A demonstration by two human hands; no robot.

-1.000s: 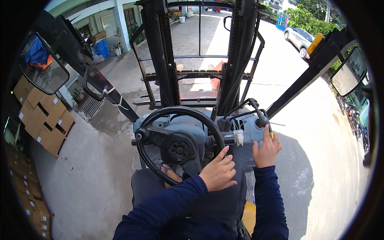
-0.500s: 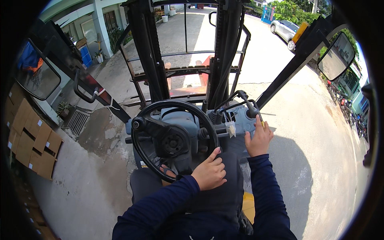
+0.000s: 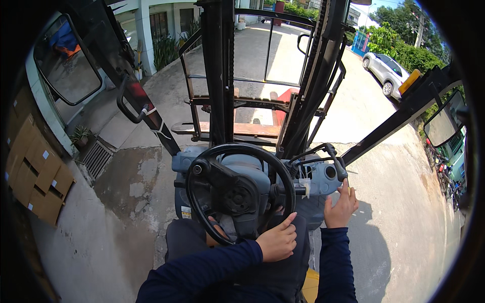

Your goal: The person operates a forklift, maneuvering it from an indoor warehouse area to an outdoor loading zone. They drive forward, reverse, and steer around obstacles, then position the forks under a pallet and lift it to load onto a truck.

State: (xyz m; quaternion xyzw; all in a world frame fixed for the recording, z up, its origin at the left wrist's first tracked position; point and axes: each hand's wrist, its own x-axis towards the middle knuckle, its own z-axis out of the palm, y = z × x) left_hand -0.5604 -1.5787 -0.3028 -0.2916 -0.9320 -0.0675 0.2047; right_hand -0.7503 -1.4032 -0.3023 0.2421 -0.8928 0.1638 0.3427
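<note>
I sit behind the black steering wheel (image 3: 241, 147) of a forklift. My left hand (image 3: 279, 241) is closed around the wheel's lower right rim, thumb along its top; the fingers' undersides are hidden. A black spinner knob (image 3: 197, 170) stands on the wheel's upper left. To the right, my right hand (image 3: 341, 207) reaches up with fingers stretched out and thumb apart. Its fingertips touch the dark knob of a control lever (image 3: 342, 172) beside the grey dashboard (image 3: 319, 187). Something small and yellow shows by those fingers. A little pale packet (image 3: 304, 186) hangs beside the column.
Ahead rises the black mast (image 3: 218, 76), with a reddish fork carriage (image 3: 252, 129) below. Stacked cardboard boxes (image 3: 43, 171) stand at left near a drain grate (image 3: 97, 157). A silver car (image 3: 386, 73) is parked far right; motorbikes (image 3: 447, 174) line the right side. Mirrors flank the cab.
The whole view has shifted and tilted, so the wheel, mast and car sit further right and lower. My left hand stays at the wheel rim and my right hand at the lever.
</note>
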